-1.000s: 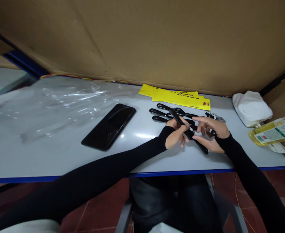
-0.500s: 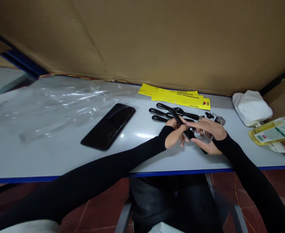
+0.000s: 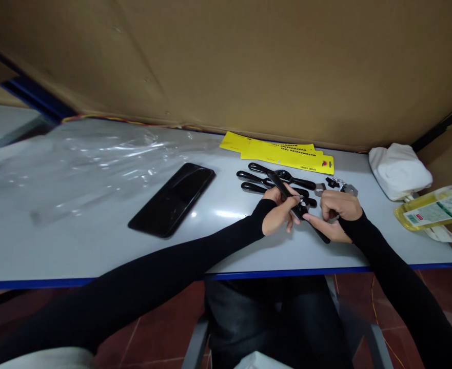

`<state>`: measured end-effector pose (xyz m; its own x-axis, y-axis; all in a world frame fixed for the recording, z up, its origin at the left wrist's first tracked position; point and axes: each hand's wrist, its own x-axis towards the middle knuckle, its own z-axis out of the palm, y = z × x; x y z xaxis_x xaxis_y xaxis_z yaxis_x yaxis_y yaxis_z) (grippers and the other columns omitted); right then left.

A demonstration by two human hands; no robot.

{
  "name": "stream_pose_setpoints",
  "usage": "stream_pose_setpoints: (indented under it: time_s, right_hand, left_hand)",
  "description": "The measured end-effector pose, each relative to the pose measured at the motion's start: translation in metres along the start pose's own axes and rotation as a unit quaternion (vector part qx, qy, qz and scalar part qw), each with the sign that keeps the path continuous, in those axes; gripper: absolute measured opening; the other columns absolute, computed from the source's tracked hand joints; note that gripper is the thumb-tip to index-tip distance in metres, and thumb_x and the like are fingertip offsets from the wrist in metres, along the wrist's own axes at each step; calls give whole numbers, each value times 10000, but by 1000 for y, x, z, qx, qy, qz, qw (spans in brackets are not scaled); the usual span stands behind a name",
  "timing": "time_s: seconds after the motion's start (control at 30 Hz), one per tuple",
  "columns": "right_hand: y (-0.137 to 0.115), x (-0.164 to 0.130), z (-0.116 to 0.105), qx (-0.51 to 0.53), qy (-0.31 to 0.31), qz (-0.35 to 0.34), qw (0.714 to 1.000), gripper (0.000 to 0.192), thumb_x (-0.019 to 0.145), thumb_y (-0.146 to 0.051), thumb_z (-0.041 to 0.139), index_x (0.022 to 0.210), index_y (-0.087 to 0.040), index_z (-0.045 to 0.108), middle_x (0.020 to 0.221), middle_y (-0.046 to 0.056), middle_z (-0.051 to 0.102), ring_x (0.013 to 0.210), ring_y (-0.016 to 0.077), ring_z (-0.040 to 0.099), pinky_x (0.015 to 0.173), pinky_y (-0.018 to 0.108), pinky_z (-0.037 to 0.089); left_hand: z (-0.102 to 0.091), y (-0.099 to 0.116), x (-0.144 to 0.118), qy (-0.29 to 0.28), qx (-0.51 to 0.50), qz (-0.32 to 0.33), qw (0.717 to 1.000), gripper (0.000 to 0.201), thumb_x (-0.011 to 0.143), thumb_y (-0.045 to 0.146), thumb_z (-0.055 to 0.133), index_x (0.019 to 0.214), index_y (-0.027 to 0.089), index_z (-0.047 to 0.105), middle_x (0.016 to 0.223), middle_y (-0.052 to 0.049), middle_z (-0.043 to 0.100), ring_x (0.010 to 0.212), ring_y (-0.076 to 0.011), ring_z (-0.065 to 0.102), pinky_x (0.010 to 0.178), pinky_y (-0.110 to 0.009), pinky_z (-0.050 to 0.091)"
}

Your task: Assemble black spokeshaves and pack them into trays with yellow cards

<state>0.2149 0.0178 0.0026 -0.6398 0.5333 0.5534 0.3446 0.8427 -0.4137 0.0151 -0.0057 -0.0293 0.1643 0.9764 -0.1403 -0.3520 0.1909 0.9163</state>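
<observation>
Head view looks down on my two hands, both in black sleeves, meeting over the right half of the pale table (image 3: 95,241), not far from its near edge. My left hand (image 3: 278,212) is curled shut around a long black handle piece (image 3: 287,197), which runs slantwise from above my knuckles down toward my right hand. My right hand (image 3: 335,212) has its fingers folded in over the lower end of the same piece, thumb stretched along it, so both hands grip it at once; whether a small part sits between my right fingertips I cannot tell. Just beyond my hands, toward the far edge, lie more black handles (image 3: 260,180) side by side, and past them a stack of yellow cards (image 3: 283,154) against the cardboard wall (image 3: 249,66). Small metal parts (image 3: 343,187) lie just behind my right hand. A black phone (image 3: 174,200) lies flat near the table's middle, with clear plastic bags (image 3: 95,159) spread over the left part. At the right edge sit a white cloth (image 3: 398,171) and a yellow packet (image 3: 433,210).
</observation>
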Motion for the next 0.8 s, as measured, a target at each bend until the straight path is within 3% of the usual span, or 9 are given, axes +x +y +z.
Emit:
stream_pose_setpoints:
  time_s: [0.1, 0.17, 0.23, 0.3, 0.37, 0.47, 0.63, 0.73, 0.8]
  right_hand:
    - [-3, 1, -1, 0, -2, 32, 999, 174, 878, -281, 817, 890, -196, 666, 720, -26, 590, 539, 87, 455, 490, 246, 377]
    - [-4, 1, -1, 7, -11, 46, 999, 251, 893, -314, 797, 1083, -184, 697, 783, -6, 637, 554, 95, 483, 478, 242, 383]
    - [-5, 0, 0, 2, -15, 39, 999, 175, 887, -306, 804, 899, -185, 678, 702, -21, 596, 539, 93, 462, 482, 246, 366]
    - [-5, 0, 1, -15, -7, 29, 999, 367, 858, -278, 829, 667, -202, 525, 597, -51, 500, 514, 80, 412, 495, 250, 343]
    - [-5, 0, 1, -23, -3, 43, 999, 369, 841, -295, 842, 688, -203, 519, 600, -65, 492, 500, 68, 393, 490, 241, 334]
    - [-6, 1, 2, -4, -17, 68, 998, 250, 869, -361, 813, 952, -188, 652, 734, -33, 609, 527, 78, 464, 474, 228, 356]
    - [-6, 0, 1, 14, -8, 10, 1000, 387, 884, -230, 780, 635, -210, 485, 574, -52, 449, 503, 88, 385, 490, 277, 314]
    - [-6, -1, 2, 34, -8, 40, 999, 70, 906, -220, 726, 886, -187, 667, 692, -23, 564, 537, 104, 473, 479, 267, 352]
    - [-5, -2, 2, 34, -15, 61, 997, 168, 924, -246, 696, 1081, -189, 697, 794, 4, 635, 580, 115, 528, 489, 262, 402]
  left_hand:
    - [0, 0, 0, 3, -2, 0, 1000, 248, 841, 242, 737, 895, 201, 498, 569, 16, 663, 409, -204, 669, 279, -233, 462]
    - [0, -1, 0, 2, -3, 3, 1000, 244, 847, 252, 732, 899, 203, 499, 550, 20, 653, 408, -206, 665, 281, -238, 467]
    - [0, -2, 0, -2, -3, 3, 1000, 256, 847, 263, 743, 899, 203, 499, 548, 20, 653, 411, -203, 666, 289, -234, 470]
    - [-1, -2, 1, -2, -5, 2, 1000, 278, 840, 271, 762, 890, 205, 497, 553, 20, 657, 412, -198, 667, 292, -224, 463]
    - [-1, -2, 2, -3, -5, 0, 1000, 283, 843, 281, 765, 892, 206, 496, 551, 20, 656, 410, -197, 666, 295, -223, 464]
    - [-1, -3, 2, -6, -4, 5, 1000, 277, 857, 299, 752, 900, 206, 494, 528, 21, 646, 402, -197, 658, 299, -227, 468]
    - [-1, -3, 2, -8, -14, 10, 1000, 281, 842, 296, 758, 874, 213, 491, 533, 13, 652, 425, -203, 671, 300, -221, 462]
    - [-1, -3, 2, -1, -16, 10, 1000, 269, 841, 295, 753, 885, 208, 502, 554, 3, 662, 440, -204, 677, 304, -227, 471]
    - [-1, -4, 2, 3, -12, 8, 1000, 278, 838, 301, 762, 899, 203, 509, 576, -3, 672, 447, -206, 682, 307, -231, 476]
